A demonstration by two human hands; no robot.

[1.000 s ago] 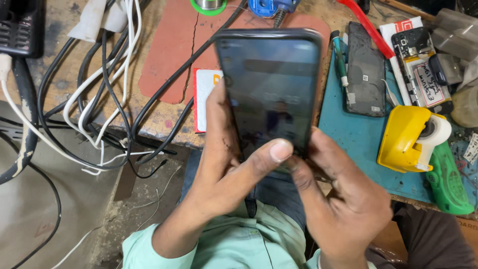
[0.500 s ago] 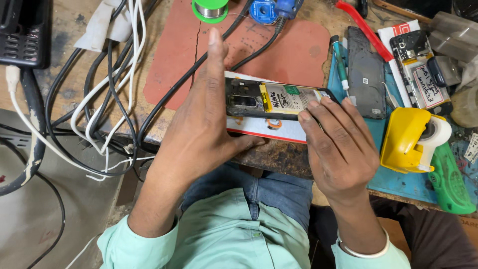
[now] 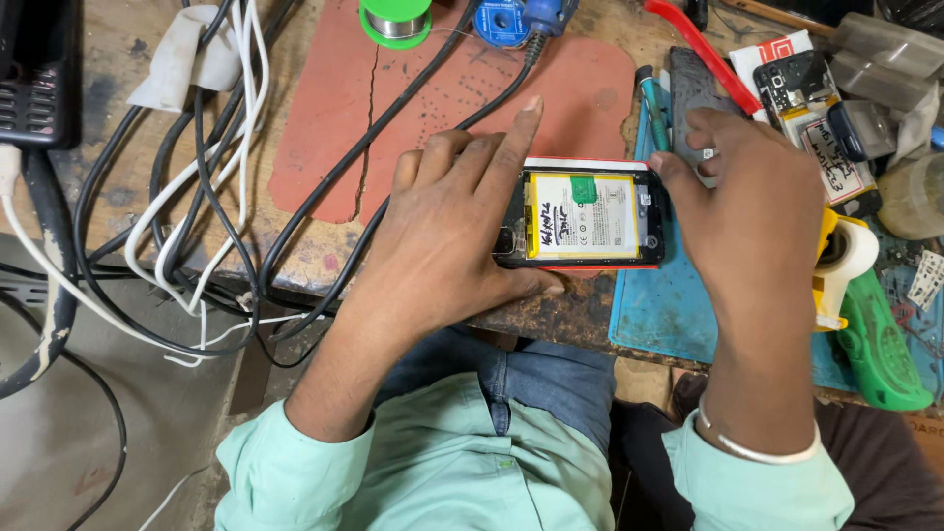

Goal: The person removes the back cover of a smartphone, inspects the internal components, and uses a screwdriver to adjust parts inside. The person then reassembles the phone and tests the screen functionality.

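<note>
The opened phone (image 3: 582, 217) lies flat, back side up, near the front edge of the worktop (image 3: 118, 128), its yellow battery (image 3: 582, 216) exposed. It rests partly on the red mat (image 3: 433, 108) and partly beside the blue mat (image 3: 659, 305) at its 3 o'clock.

The left hand (image 3: 447, 236) is on the phone's 9 o'clock end. Its thumb presses the lower edge at roughly 7 o'clock, the index finger stretches along the upper edge toward 11 o'clock, and the remaining fingers are curled on the mat. The grip is loose, pinning the phone rather than enclosing it.

The right hand (image 3: 752, 211) sits at the phone's 3 o'clock end. One fingertip touches the upper right corner at about 2 o'clock. The fingers are bent and part open; whether they hold a small item cannot be told.

Surroundings: black and white cables (image 3: 197, 197) lie tangled at 9 o'clock. A green solder spool (image 3: 395, 18) stands at 12 o'clock. A red pry tool (image 3: 703, 54) and a second opened phone (image 3: 811, 108) lie at 1 to 2 o'clock. A yellow tape dispenser (image 3: 841, 261) and a green tool handle (image 3: 880, 349) sit at 3 to 4 o'clock, just beyond the right hand.
</note>
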